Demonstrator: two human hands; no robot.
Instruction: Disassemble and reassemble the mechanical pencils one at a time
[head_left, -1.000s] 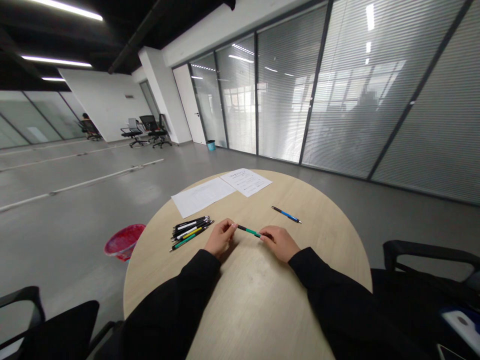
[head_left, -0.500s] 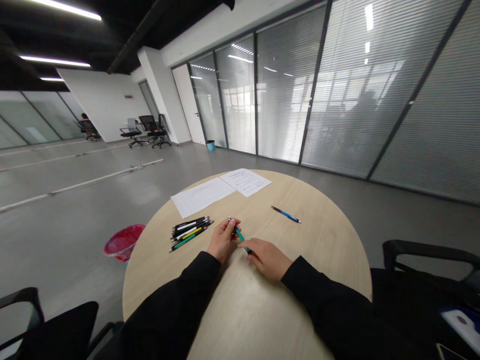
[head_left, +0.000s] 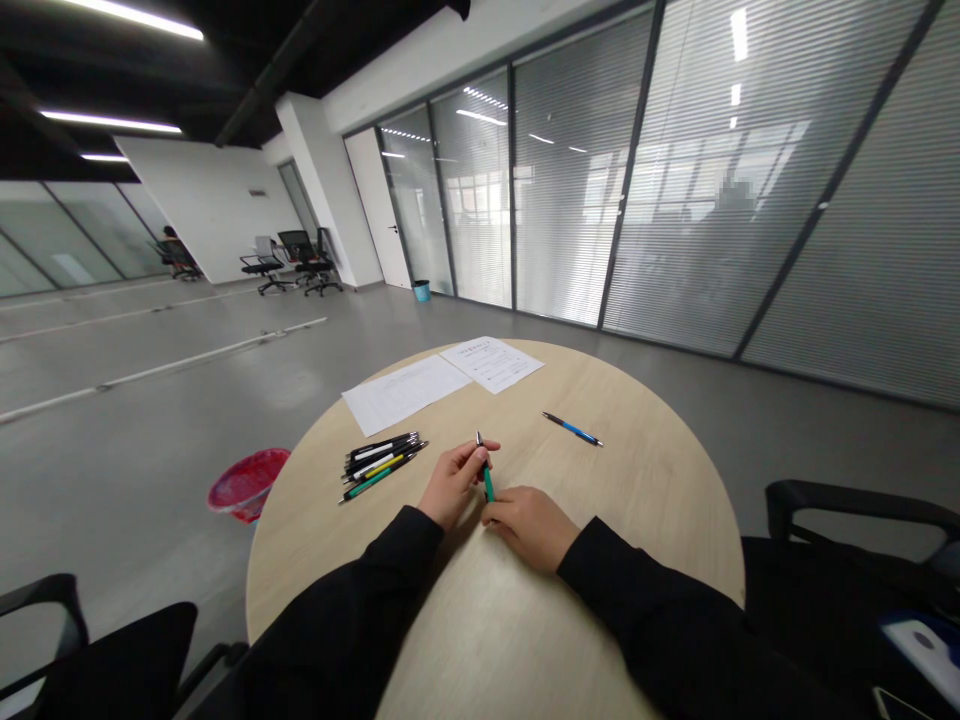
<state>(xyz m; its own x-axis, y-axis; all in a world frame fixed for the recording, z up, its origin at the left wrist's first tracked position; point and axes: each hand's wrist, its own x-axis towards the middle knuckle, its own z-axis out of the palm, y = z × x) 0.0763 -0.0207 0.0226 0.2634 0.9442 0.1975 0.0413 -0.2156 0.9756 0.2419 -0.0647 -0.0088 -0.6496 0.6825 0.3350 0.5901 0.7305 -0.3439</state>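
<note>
A green pen [head_left: 487,482] stands nearly upright between my two hands over the round wooden table [head_left: 660,470]. My left hand [head_left: 453,482] pinches its upper part with thumb and fingers. My right hand [head_left: 527,524] is closed round its lower end, close to the tabletop. A bundle of several pens [head_left: 381,461] lies just left of my left hand. A blue pen [head_left: 573,429] lies alone further back on the right. Both arms wear black sleeves.
Two white paper sheets [head_left: 442,378] lie at the table's far edge. A red basket [head_left: 247,482] stands on the floor to the left. Black chair arms sit at the right [head_left: 855,502] and lower left [head_left: 52,600]. Office chairs and a seated person are far back left.
The green pen has swung from lying crosswise between my hands to nearly upright. My right hand has moved left and nearer to me, closer to my left hand.
</note>
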